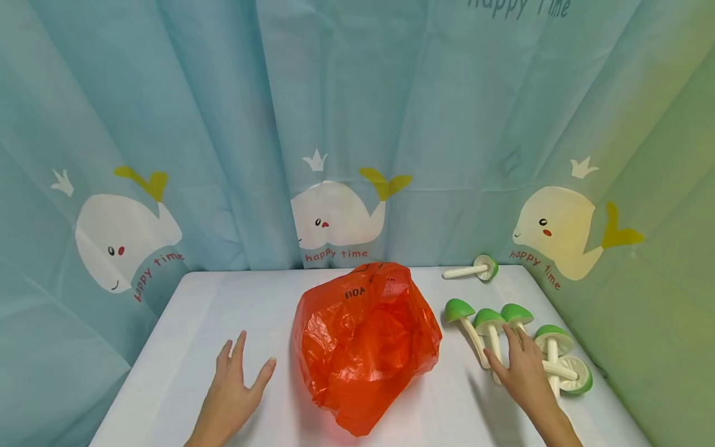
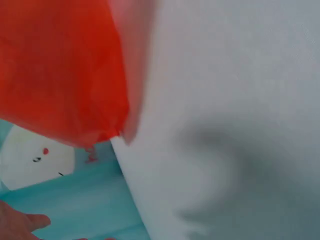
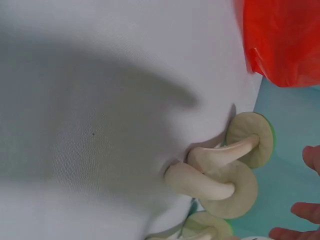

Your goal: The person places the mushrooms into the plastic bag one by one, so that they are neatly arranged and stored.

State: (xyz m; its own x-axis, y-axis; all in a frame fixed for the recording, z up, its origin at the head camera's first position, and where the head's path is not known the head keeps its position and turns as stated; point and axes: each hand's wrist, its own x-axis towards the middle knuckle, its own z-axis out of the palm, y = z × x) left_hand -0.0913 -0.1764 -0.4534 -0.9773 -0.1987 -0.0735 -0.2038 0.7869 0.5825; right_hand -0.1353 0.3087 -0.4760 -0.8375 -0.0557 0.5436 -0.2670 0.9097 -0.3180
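Note:
A crumpled red plastic bag stands in the middle of the white table, its mouth gaping toward me. My left hand hovers left of the bag with fingers spread, holding nothing; its fingertips show at the lower corner of the left wrist view. Over the right side my right hand hangs with fingers apart, above several toy mushrooms with green caps and cream stems. Nearest its fingers are one mushroom and another behind it. The right wrist view shows a mushroom beyond the fingertips, apart from them.
At the back right edge a single mushroom lies on its side. Two crossed mushrooms lie near the table's right edge. A blue curtain with whale prints surrounds the white table at the back and sides.

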